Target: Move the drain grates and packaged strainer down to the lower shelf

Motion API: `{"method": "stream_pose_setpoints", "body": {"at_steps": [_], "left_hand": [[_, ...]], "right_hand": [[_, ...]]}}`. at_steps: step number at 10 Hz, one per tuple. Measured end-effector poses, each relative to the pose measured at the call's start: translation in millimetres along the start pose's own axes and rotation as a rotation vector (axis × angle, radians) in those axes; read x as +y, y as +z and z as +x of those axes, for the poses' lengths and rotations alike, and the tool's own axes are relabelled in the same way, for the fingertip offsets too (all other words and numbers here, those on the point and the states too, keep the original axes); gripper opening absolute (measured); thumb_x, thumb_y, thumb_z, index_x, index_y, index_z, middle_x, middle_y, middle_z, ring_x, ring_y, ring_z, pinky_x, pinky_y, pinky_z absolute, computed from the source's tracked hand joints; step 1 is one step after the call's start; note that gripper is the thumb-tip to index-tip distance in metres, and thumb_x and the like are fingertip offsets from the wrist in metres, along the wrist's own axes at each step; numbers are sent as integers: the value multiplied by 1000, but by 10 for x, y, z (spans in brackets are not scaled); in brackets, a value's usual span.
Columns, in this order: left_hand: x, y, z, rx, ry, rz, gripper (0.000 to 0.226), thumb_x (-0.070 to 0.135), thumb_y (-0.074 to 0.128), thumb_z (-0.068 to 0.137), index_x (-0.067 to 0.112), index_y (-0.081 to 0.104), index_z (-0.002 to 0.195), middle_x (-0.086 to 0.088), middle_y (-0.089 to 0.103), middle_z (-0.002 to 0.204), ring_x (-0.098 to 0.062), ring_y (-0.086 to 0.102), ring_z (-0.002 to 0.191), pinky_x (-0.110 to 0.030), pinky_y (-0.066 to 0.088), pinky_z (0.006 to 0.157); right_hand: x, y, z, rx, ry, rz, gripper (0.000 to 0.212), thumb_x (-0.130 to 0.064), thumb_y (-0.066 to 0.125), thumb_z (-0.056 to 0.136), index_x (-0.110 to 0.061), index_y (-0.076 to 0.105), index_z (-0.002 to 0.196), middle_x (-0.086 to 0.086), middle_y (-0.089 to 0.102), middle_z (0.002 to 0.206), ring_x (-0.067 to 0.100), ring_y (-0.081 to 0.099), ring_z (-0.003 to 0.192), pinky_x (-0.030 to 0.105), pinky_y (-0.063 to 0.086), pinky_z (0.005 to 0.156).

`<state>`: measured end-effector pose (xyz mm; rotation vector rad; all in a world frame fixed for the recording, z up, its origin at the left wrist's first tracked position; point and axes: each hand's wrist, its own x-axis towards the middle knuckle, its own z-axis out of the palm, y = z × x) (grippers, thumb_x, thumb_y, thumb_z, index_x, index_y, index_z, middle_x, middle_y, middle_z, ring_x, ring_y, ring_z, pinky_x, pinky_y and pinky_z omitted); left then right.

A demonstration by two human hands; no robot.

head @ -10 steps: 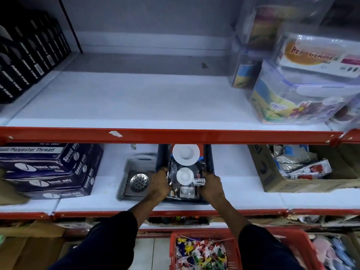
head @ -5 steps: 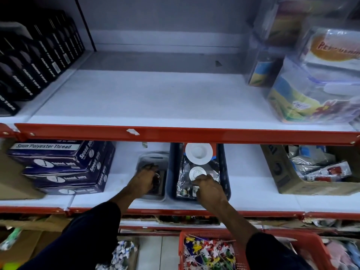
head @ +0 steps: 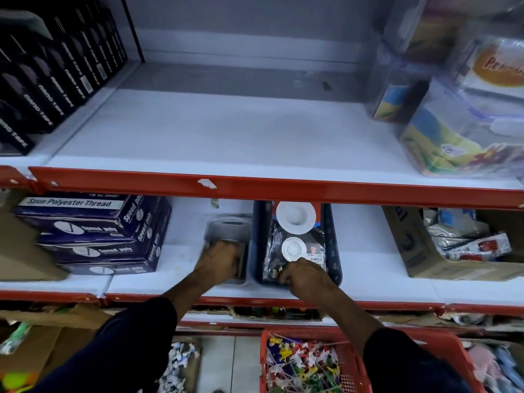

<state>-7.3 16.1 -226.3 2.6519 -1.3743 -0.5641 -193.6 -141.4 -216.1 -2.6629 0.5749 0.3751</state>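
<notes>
On the lower shelf a dark blue tray holds the packaged strainer, a shiny bag with a white round strainer, and a white ring piece behind it. My right hand is curled over the near end of that bag. Left of the tray lies a drain grate in a clear pack. My left hand covers the metal grate and grips it. The upper shelf is bare in the middle.
Stacked dark blue thread boxes sit left on the lower shelf, a cardboard box of packets right. Black tape boxes and clear plastic containers flank the upper shelf. A red basket of small toys stands below.
My left hand left the tray's left edge and settled on the drain grate pack. My right hand slid from the tray's side onto the strainer bag's near end. The view shifted closer.
</notes>
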Motion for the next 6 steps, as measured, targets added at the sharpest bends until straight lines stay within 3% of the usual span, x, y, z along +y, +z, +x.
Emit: {"method": "stream_pose_setpoints", "body": {"at_steps": [1,2,3,4,5,6], "left_hand": [[35,94,-236,-85,-9,0,22,13,52,84,8,70,97,-16,69,112,-34,65,106,-46,58,89],[104,107,-359,-102,-31,-15,26,12,49,85,9,74,91,-16,72,103,-33,69,98,-44,60,84],[159,100,-446,-117,-9,-28,24,13,51,85,10,73,94,-14,72,106,-29,68,102,-39,59,87],[178,91,-536,-161,9,-38,23,10,51,82,8,73,88,-15,72,104,-28,66,105,-36,57,86],[228,18,-621,-157,33,-26,23,9,49,81,7,71,87,-16,70,101,-30,67,101,-38,57,84],[345,-173,-692,-34,59,61,27,10,48,81,12,72,95,-12,72,99,-29,69,92,-38,59,77]], "right_hand": [[-34,-34,-10,-14,-11,6,34,-5,57,85,-20,76,109,-2,73,118,18,59,118,25,44,94],[-81,-81,-28,-60,-10,-31,29,-7,55,88,-15,75,107,0,72,117,17,53,121,25,40,96],[-154,-119,-81,-87,2,-66,23,-7,56,88,-6,75,101,11,72,112,23,56,117,32,48,97],[-218,-130,-158,-143,20,-90,22,-6,57,86,-2,75,97,18,72,108,27,59,114,32,51,92],[-259,-158,-236,-155,20,-107,22,-6,57,87,-4,75,98,17,71,109,26,59,114,35,53,92],[-282,-274,-328,-6,-6,-126,27,-11,58,86,-19,77,104,8,72,111,24,63,110,33,52,90]]}}
